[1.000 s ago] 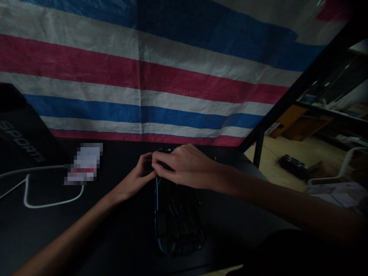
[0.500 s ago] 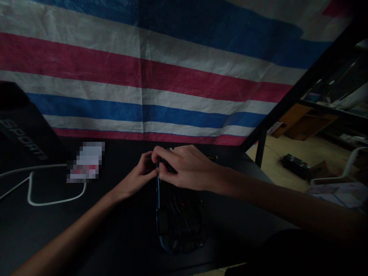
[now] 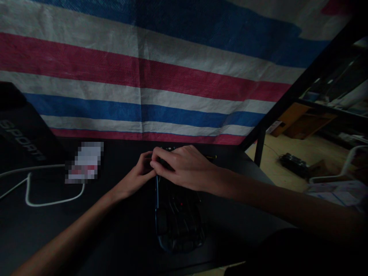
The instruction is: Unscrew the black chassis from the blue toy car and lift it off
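Note:
A dark oblong device with a blue edge and a small red dot (image 3: 176, 214) lies on the black table (image 3: 120, 237) in front of me. Both my hands meet at its far end. My left hand (image 3: 138, 176) has its fingers curled and pinched against that end. My right hand (image 3: 184, 166) lies over the top of the end with its fingers closed on a small dark part. What the fingertips grip is hidden in the dim light.
A striped red, white and blue tarp (image 3: 161, 76) hangs behind the table. A white cable (image 3: 43, 201) loops at the left beside a black box (image 3: 23, 138) and a blurred white card (image 3: 84, 163). A black frame post (image 3: 260, 151) stands at the right.
Both hands stay at the far end of the device. The right hand's fingers have shifted slightly; nothing else has moved.

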